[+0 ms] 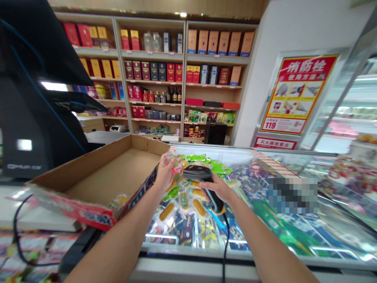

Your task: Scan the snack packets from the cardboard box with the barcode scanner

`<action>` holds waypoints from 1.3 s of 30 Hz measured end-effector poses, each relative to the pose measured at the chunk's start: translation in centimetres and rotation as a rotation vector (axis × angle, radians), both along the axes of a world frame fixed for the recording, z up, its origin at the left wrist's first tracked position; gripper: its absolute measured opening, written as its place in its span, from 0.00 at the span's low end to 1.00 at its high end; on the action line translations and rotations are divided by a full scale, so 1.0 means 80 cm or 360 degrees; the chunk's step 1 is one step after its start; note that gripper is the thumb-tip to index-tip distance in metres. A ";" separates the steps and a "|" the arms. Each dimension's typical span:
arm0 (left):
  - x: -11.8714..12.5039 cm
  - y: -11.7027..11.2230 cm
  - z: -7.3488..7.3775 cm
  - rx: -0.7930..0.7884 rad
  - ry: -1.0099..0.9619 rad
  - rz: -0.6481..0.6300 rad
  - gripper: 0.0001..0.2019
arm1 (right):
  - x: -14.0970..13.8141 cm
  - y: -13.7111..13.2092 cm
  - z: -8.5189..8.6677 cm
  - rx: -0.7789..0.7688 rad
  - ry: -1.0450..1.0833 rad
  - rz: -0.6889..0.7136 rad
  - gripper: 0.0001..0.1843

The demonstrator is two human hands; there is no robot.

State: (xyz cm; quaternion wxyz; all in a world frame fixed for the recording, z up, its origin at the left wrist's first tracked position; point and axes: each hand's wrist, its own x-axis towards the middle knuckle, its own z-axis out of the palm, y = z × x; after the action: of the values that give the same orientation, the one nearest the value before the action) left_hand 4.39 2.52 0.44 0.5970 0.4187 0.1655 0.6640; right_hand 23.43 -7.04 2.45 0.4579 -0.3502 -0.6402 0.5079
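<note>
1. The left hand (165,172) is raised, its fingers (169,158) curled closely around a small packet of clear, glossy plastic (176,164). The fingers and glare hide most of what is inside.
2. The right hand (216,186) grips a black corded barcode scanner (198,172), its fingers (213,184) closed firmly around the handle. The scanner's rounded plastic head sits just beside the packet, and an orange collar shows at the handle's lower end.
3. A thin black cable (225,251) drops from the scanner over the front edge of a chest freezer (188,250).
4. A heap of snack packets (184,206) lies below the hands, with shiny wrappers around sausage-shaped yellow-brown pieces. Bright green packets (203,158) lie beyond them. Reflections make it impossible to tell whether they sit on or under the glass.
5. To the left, a shallow corrugated cardboard tray (116,175) has a printed red-and-blue outer wall, and its nearest corner is creased.
6. A black checkout terminal (29,118) is cut off by the left edge. Wooden shelves (182,57) hold boxes and bottles. A pixelated patch (293,195) hides something at right.
</note>
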 end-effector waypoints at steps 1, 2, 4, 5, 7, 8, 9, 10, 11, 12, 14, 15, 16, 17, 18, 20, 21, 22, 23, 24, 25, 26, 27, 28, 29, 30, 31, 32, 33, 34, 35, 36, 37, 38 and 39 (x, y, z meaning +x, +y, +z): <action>0.000 0.000 0.000 -0.0002 0.0005 -0.0005 0.28 | 0.000 0.000 0.000 0.0016 -0.0002 -0.0005 0.11; 0.000 0.000 0.000 -0.0001 0.0011 -0.0009 0.28 | -0.001 0.001 -0.001 0.0033 -0.0003 -0.0019 0.12; -0.002 0.002 0.001 0.0026 0.0042 0.0015 0.27 | 0.000 0.006 -0.004 0.0050 0.0016 -0.0096 0.14; -0.003 0.004 0.003 0.0063 0.0075 0.0067 0.25 | 0.001 0.009 -0.006 0.0046 0.0036 -0.0152 0.14; -0.009 0.007 0.007 0.0203 0.0205 0.0294 0.21 | 0.005 0.017 -0.011 0.0023 0.0094 -0.0295 0.15; -0.014 0.008 0.009 0.0283 0.0307 0.0458 0.18 | 0.008 0.021 -0.013 0.0009 0.0124 -0.0372 0.16; -0.018 0.009 0.011 0.0351 0.0428 0.0633 0.16 | 0.011 0.024 -0.014 -0.0002 0.0154 -0.0442 0.16; -0.023 0.010 0.012 0.0399 0.0558 0.0791 0.13 | 0.015 0.027 -0.015 -0.0013 0.0185 -0.0499 0.16; -0.027 0.011 0.013 0.0425 0.0681 0.0910 0.11 | 0.018 0.030 -0.016 -0.0022 0.0224 -0.0547 0.16; -0.030 0.012 0.012 0.0437 0.0786 0.0985 0.10 | 0.021 0.032 -0.016 -0.0030 0.0270 -0.0584 0.16; -0.033 0.014 0.010 0.0450 0.0934 0.1035 0.10 | 0.026 0.034 -0.015 -0.0046 0.0373 -0.0645 0.16; -0.033 0.015 0.009 0.0456 0.0985 0.1050 0.10 | 0.028 0.035 -0.014 -0.0051 0.0426 -0.0679 0.17; -0.032 0.014 0.009 0.0464 0.1028 0.1068 0.11 | 0.030 0.035 -0.012 -0.0052 0.0477 -0.0715 0.17; -0.031 0.012 0.010 0.0473 0.1067 0.1097 0.12 | 0.032 0.035 -0.011 -0.0054 0.0525 -0.0746 0.18; -0.029 0.007 0.013 0.0483 0.1105 0.1134 0.12 | 0.033 0.036 -0.009 -0.0061 0.0568 -0.0771 0.18; -0.027 -0.012 0.027 0.0541 0.1194 0.1202 0.13 | 0.035 0.035 -0.005 -0.0077 0.0639 -0.0812 0.18; -0.028 -0.026 0.038 0.0595 0.1263 0.1226 0.13 | 0.035 0.035 -0.004 -0.0087 0.0661 -0.0824 0.18; -0.031 -0.043 0.052 0.0654 0.1356 0.1245 0.13 | 0.036 0.035 -0.003 -0.0092 0.0679 -0.0836 0.18; -0.036 -0.060 0.066 0.0714 0.1483 0.1254 0.12 | 0.036 0.035 -0.002 -0.0092 0.0688 -0.0845 0.18; -0.044 -0.077 0.082 0.0758 0.1648 0.1249 0.12 | 0.035 0.034 -0.002 -0.0090 0.0693 -0.0852 0.18; -0.054 -0.091 0.097 0.0768 0.1850 0.1224 0.12 | 0.035 0.034 -0.001 -0.0085 0.0696 -0.0856 0.18; -0.066 -0.102 0.111 0.0750 0.2095 0.1176 0.12 | 0.034 0.034 -0.001 -0.0081 0.0700 -0.0856 0.18; -0.081 -0.109 0.123 0.0719 0.2365 0.1110 0.12 | 0.033 0.034 -0.001 -0.0076 0.0705 -0.0856 0.18; -0.096 -0.110 0.133 0.0684 0.2628 0.1045 0.13 | 0.033 0.033 -0.001 -0.0073 0.0710 -0.0852 0.19; -0.113 -0.108 0.139 0.0653 0.2871 0.0977 0.13 | 0.032 0.033 0.000 -0.0071 0.0715 -0.0844 0.19; -0.129 -0.102 0.142 0.0629 0.3077 0.0900 0.12 | 0.031 0.032 0.000 -0.0069 0.0721 -0.0840 0.19; -0.145 -0.094 0.141 0.0605 0.3239 0.0787 0.11 | 0.030 0.032 0.000 -0.0069 0.0723 -0.0841 0.19; -0.160 -0.085 0.137 0.0567 0.3350 0.0635 0.10 | 0.030 0.032 0.001 -0.0070 0.0721 -0.0844 0.18; -0.173 -0.077 0.131 0.0505 0.3416 0.0461 0.10 | 0.029 0.031 0.001 -0.0070 0.0717 -0.0848 0.18; -0.184 -0.071 0.122 0.0395 0.3454 0.0275 0.11 | 0.029 0.032 0.001 -0.0069 0.0712 -0.0849 0.18; -0.193 -0.066 0.113 0.0234 0.3474 0.0108 0.13 | 0.029 0.032 0.000 -0.0068 0.0709 -0.0847 0.17; -0.201 -0.063 0.103 0.0049 0.3477 -0.0023 0.16 | 0.029 0.033 -0.001 -0.0067 0.0706 -0.0841 0.17; -0.206 -0.062 0.094 -0.0119 0.3459 -0.0113 0.19 | 0.029 0.033 -0.002 -0.0065 0.0704 -0.0832 0.17; -0.210 -0.061 0.086 -0.0256 0.3428 -0.0171 0.21 | 0.029 0.034 -0.003 -0.0063 0.0701 -0.0827 0.18; -0.212 -0.062 0.079 -0.0347 0.3383 -0.0205 0.20 | 0.029 0.035 -0.004 -0.0062 0.0697 -0.0825 0.18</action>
State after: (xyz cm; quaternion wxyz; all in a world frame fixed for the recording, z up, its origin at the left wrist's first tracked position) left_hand -12.57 -2.41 6.73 0.2147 0.7348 0.6368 -0.0925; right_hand 25.77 -4.24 2.13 0.6915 -0.3925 -0.4065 0.4499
